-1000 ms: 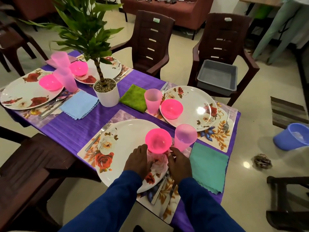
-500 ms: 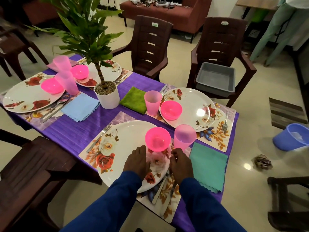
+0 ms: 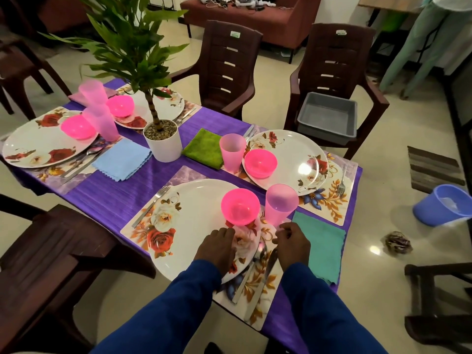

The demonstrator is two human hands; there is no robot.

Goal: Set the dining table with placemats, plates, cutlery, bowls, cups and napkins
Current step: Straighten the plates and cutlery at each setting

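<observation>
Head view: a person in blue sleeves leans over a purple-clothed surface [image 3: 107,198] laid for four. The left hand [image 3: 217,245] lies flat, fingers relaxed, on the near plate [image 3: 194,221]; a pink bowl [image 3: 240,206] sits on that plate just beyond its fingertips. The right hand [image 3: 291,242] hovers beside the plate with fingers curled; whether this grip pinches anything cannot be told. A pink cup [image 3: 279,204] stands just beyond the right hand, a teal napkin [image 3: 321,247] lies to its right, and a spoon [image 3: 251,270] and knife [image 3: 263,282] rest on the placemat [image 3: 258,300] between the hands. A fork [image 3: 150,205] lies left of the plate, well apart from the left hand.
</observation>
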